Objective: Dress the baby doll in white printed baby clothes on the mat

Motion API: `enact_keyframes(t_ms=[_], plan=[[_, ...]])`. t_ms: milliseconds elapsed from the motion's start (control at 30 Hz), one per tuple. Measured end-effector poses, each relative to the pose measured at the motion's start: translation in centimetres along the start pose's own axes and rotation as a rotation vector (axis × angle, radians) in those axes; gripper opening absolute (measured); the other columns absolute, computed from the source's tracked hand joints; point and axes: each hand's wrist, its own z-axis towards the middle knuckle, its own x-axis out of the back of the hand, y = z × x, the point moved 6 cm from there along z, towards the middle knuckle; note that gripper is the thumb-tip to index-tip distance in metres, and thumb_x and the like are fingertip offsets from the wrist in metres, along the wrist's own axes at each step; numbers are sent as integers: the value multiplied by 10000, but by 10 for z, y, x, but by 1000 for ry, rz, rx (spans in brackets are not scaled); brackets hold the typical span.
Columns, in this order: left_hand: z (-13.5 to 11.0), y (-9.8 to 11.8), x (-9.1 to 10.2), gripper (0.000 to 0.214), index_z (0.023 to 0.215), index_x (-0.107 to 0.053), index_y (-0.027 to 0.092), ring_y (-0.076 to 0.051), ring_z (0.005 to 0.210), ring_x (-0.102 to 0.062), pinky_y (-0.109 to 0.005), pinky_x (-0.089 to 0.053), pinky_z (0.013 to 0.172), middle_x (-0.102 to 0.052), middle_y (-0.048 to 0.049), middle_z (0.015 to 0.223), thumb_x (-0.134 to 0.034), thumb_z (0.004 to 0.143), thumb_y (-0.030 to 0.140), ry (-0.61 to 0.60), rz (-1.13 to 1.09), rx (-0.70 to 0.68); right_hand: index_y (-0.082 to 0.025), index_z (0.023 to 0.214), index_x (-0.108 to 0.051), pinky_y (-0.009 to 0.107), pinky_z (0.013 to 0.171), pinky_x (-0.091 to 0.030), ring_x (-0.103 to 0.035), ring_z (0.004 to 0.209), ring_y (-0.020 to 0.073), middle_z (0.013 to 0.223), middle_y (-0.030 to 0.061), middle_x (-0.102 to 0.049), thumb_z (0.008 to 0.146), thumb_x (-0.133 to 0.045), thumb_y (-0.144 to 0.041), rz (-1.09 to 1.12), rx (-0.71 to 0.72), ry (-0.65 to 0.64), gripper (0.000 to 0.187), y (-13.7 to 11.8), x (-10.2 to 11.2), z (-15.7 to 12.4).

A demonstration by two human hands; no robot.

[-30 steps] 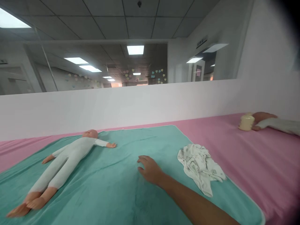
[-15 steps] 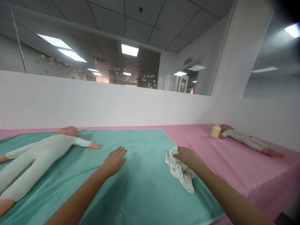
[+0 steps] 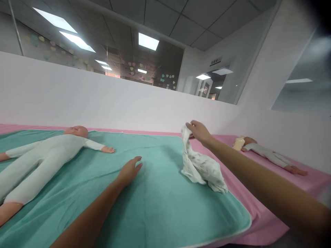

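Note:
My right hand (image 3: 198, 131) pinches the top of a white patterned cloth (image 3: 199, 164) and holds it up; the cloth's lower part still rests on the teal blanket (image 3: 155, 203). My left hand (image 3: 128, 171) lies flat on the blanket, fingers stretched out, holding nothing. A baby doll in a white suit (image 3: 43, 156) lies on its back at the blanket's left side, one arm pointing toward my left hand.
The teal blanket covers a pink-sheeted surface (image 3: 261, 220) that runs along a low white wall (image 3: 103, 100). At the far right a second doll (image 3: 271, 156) lies beside a cream bottle (image 3: 239, 143). Glass panels stand above the wall.
My right hand went from the blanket to the cloth, gripped it and raised it. My left hand came into view and settled flat on the blanket. The view swung right.

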Motion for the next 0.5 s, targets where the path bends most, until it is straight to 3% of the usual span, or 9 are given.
enact_keyframes(t_ms=[167,267,333,400,433,500], plan=[[-6,4,6,586,1244,-397,213,-266,1145,-535,-415,-392,987,-475,-155,1333,-590,776,509,-3,-645,256,-188,805,-485,282,658,-569,-599,647,99,730,-16,-562,849,-561,-419,730,107,-60,247,-85,-23,30],[-12,10,5,661,1318,-312,214,-270,1068,-590,-443,-441,933,-398,-189,1389,-543,804,560,-83,-952,301,-185,885,-498,237,746,-558,-618,770,90,815,-1,-593,898,-482,-377,1039,169,-38,193,-97,-32,42],[-14,15,4,676,1347,-298,224,-279,1077,-584,-465,-453,913,-391,-190,1395,-459,823,618,-140,-1061,284,-190,879,-492,222,759,-551,-613,755,80,799,-6,-587,905,-449,-377,1122,137,22,193,-73,-46,45],[-16,21,6,649,1357,-325,245,-289,1133,-541,-457,-458,906,-409,-152,1395,-401,842,633,-178,-1102,242,-203,833,-465,217,722,-549,-592,674,75,729,-20,-556,899,-420,-399,1012,25,112,211,-26,-67,39],[-17,24,7,624,1349,-359,247,-295,1162,-515,-441,-457,909,-435,-126,1382,-397,851,620,-192,-1107,216,-210,814,-445,220,685,-547,-575,631,77,693,-26,-531,897,-393,-414,847,-51,168,226,4,-78,31],[-18,31,8,612,1311,-447,220,-310,1188,-484,-414,-455,912,-514,-98,1314,-388,852,621,-243,-1121,190,-219,800,-420,210,619,-531,-555,597,83,670,-29,-499,896,-300,-426,316,-151,172,258,58,-104,8]])
